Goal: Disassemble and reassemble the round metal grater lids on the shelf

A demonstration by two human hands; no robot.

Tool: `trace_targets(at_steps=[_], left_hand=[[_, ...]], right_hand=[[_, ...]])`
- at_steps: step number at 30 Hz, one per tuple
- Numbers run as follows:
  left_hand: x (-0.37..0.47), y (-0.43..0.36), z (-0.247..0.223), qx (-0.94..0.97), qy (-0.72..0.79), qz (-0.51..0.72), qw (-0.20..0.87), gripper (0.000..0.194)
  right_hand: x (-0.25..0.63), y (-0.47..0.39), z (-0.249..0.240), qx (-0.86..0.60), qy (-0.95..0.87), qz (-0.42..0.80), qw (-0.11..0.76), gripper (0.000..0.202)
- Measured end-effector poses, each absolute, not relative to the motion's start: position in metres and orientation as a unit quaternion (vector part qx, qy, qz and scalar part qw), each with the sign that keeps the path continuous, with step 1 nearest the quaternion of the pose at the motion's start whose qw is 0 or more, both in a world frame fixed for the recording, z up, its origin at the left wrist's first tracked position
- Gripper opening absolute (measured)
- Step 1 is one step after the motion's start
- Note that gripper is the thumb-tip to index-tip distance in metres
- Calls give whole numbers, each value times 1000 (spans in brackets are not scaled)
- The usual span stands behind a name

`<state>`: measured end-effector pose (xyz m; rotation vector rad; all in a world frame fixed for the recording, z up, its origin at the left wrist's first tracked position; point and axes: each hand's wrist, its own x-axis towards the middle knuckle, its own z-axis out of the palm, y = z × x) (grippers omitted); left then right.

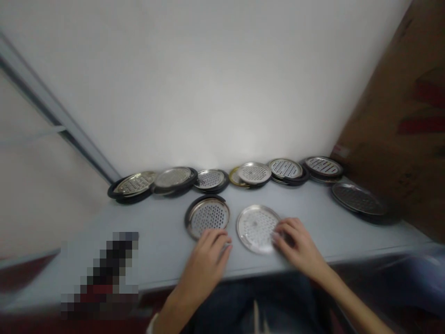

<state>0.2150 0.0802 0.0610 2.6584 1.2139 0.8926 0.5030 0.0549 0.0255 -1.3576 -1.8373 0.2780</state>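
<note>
In the head view a round metal grater disc (255, 227) lies on the pale table, its face full of small holes. My right hand (297, 243) is at its right edge, with thumb and fingertips closed on the rim. To the left is another perforated grater disc (209, 216) with a dark ring around it. My left hand (207, 257) reaches over the lower edge of that one, fingers curved and thumb apart from them. Whether those fingertips touch the disc is hard to tell because of blur.
Along the wall on the pale table (153, 246) stand several stacks of similar discs, among them a left stack (135, 184) and a right stack (323, 167). Another dark disc (359, 199) lies by the cardboard box (392, 153). A pixelated patch covers the left front.
</note>
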Motion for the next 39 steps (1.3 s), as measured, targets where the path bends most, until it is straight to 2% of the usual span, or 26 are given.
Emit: trace_targets(at_steps=[4, 7, 12, 17, 21, 29, 39], left_hand=[[255, 106, 77, 910, 345, 203, 107, 15], [271, 128, 84, 933, 315, 133, 117, 18], [275, 134, 92, 913, 388, 78, 95, 9], [263, 118, 97, 890, 436, 27, 130, 28], [259, 112, 92, 886, 446, 19, 124, 39], [264, 115, 92, 879, 461, -7, 119, 49], [263, 115, 86, 901, 401, 27, 163, 33]], right_hand=[[504, 54, 28, -514, -759, 125, 379, 9], [504, 54, 30, -506, -765, 131, 376, 6], [503, 53, 34, -504, -764, 135, 380, 7], [502, 52, 38, -495, -777, 139, 364, 11], [501, 49, 41, -479, -790, 134, 357, 15], [501, 46, 44, -484, -803, 139, 319, 16], [500, 46, 44, -497, -806, 135, 293, 13]])
